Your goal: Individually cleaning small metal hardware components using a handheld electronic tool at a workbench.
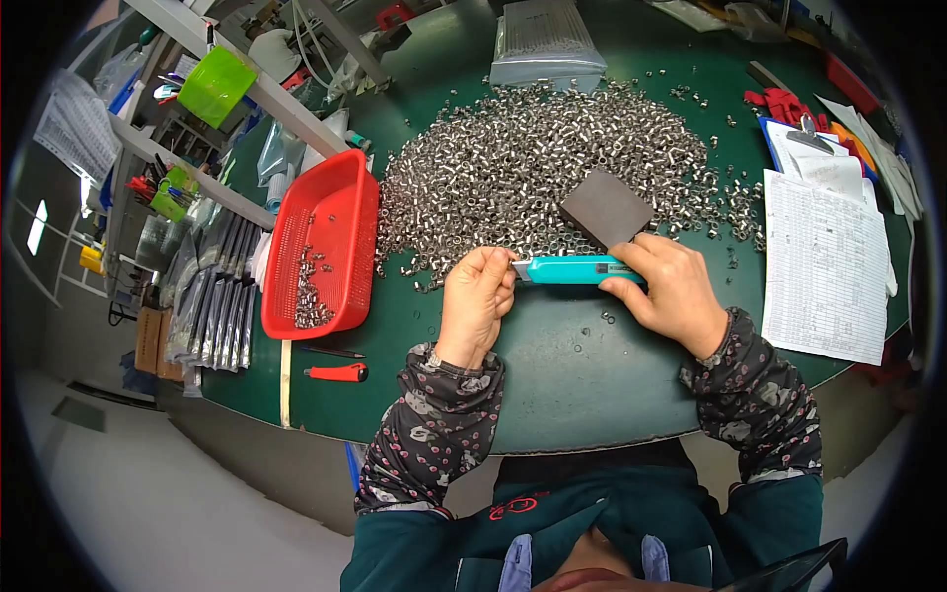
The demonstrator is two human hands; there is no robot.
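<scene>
A teal utility knife (567,269) lies level over the table, in front of a wide heap of small shiny metal rings (513,163). My right hand (671,291) is closed around the right end of its handle. At the blade end, my left hand (475,299) is closed in a pinch, thumb against fingers. What it pinches is too small and hidden to make out. A dark square block (607,209) rests against the heap's near right side, just beyond my right hand. A few loose rings (608,317) lie on the table below the knife.
Left of the heap stands a red plastic basket (340,232) with some rings inside. A red cutter (337,373) and a pen (333,351) lie below it. Printed sheets (824,266) and red gloves (781,106) are at the right. A clear plastic bag (547,44) lies behind the heap.
</scene>
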